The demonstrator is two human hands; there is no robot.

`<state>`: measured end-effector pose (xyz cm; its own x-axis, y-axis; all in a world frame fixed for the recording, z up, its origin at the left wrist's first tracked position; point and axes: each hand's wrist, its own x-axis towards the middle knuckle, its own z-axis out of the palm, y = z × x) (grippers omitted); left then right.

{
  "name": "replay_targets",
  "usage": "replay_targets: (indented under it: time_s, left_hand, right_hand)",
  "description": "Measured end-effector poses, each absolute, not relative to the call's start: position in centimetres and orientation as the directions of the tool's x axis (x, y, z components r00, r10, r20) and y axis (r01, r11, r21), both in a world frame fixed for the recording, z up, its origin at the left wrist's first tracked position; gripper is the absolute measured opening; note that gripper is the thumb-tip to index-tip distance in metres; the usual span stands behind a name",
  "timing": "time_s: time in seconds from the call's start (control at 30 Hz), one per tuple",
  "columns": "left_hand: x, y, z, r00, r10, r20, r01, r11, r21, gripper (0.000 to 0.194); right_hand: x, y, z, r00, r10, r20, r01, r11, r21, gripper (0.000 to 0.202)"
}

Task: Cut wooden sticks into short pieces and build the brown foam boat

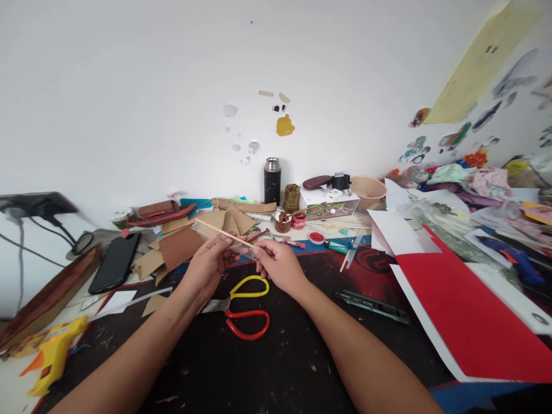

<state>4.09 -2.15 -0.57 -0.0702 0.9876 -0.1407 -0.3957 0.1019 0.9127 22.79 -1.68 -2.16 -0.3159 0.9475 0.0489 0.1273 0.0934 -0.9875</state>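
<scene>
Both hands hold a thin wooden stick (237, 238) above the dark mat, slanting from upper left to lower right. A strip that looks like clear plastic (202, 229) lies along it; its exact edges are hard to make out. My left hand (207, 261) pinches the stick near its middle. At the stick's right end, the fingers of my right hand (278, 264) are closed on it. Just below the hands lies a pair of scissors (228, 306) with one yellow and one red handle, its blades partly behind my left wrist.
A yellow glue gun (58, 353) and a black phone (114, 263) lie at left, near brown cardboard pieces (179, 248). A utility knife (371, 306) and red paper (466, 310) are at right. Behind stand a black flask (272, 183) and small paint jars (283, 222).
</scene>
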Motion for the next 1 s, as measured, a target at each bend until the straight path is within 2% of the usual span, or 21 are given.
replay_targets:
  time_s: [0.67, 1.0]
  left_hand:
    - [4.25, -2.3, -0.3, -0.08, 0.983, -0.165, -0.414, 0.118, 0.903, 0.019]
    - [4.15, -2.16, -0.63, -0.085, 0.983, -0.164, -0.408, 0.115, 0.906, 0.023]
  right_hand:
    - [22.77, -1.57, -2.4, -0.321, 0.945, 0.069, 0.145, 0.121, -0.982, 0.021]
    - [22.77, -1.54, -2.49, -0.321, 0.945, 0.063, 0.149, 0.117, -0.982, 0.019]
